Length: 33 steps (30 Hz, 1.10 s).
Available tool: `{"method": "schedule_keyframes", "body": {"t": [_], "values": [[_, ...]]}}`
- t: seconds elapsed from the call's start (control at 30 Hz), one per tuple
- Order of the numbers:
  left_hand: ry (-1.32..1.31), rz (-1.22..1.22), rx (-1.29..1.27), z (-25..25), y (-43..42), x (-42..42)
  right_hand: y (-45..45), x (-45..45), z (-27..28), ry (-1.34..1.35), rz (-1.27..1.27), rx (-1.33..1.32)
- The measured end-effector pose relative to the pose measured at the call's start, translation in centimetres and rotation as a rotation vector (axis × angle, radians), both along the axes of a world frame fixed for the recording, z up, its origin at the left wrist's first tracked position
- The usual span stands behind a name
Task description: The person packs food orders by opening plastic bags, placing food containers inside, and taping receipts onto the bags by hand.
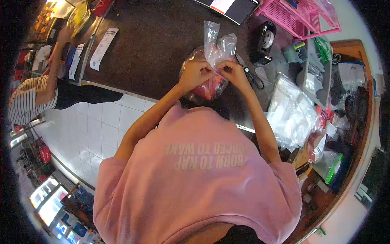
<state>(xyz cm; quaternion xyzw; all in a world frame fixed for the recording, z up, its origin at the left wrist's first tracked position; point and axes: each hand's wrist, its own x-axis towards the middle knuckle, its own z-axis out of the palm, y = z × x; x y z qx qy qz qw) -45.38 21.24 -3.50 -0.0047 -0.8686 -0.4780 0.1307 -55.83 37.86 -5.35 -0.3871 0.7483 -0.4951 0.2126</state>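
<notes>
A clear plastic bag with something red and pink inside sits at the dark table's near edge. Its gathered neck splits into two upright ends, which look like the tails of a knot. My left hand pinches the neck from the left, fingers closed on the plastic. From the right, my right hand grips the same spot, thumb and fingers pressed together. Both hands almost meet there, and the fingers partly hide the gathered plastic. Just right of my right hand lies a pair of black-handled scissors.
A black tape dispenser and a pink basket stand at the back right. Clear plastic bags are piled on the right. Printed paper slips lie on the left. Another person in a striped shirt works at the far left.
</notes>
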Motion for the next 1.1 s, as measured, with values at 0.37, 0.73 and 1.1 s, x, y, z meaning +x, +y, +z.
{"method": "schedule_keyframes", "body": {"t": [0.37,0.73,1.1], "values": [[-0.002,0.053,-0.01,0.4,0.8,-0.2,0.5,-0.8,0.4,-0.244,0.096,-0.061],[0.081,0.224,0.212,-2.5,2.8,-0.2,0.5,0.5,0.5,-0.014,-0.128,0.103],[0.108,0.138,-0.05,-1.9,2.3,0.3,2.6,4.2,0.1,-0.061,-0.174,-0.07]]}}
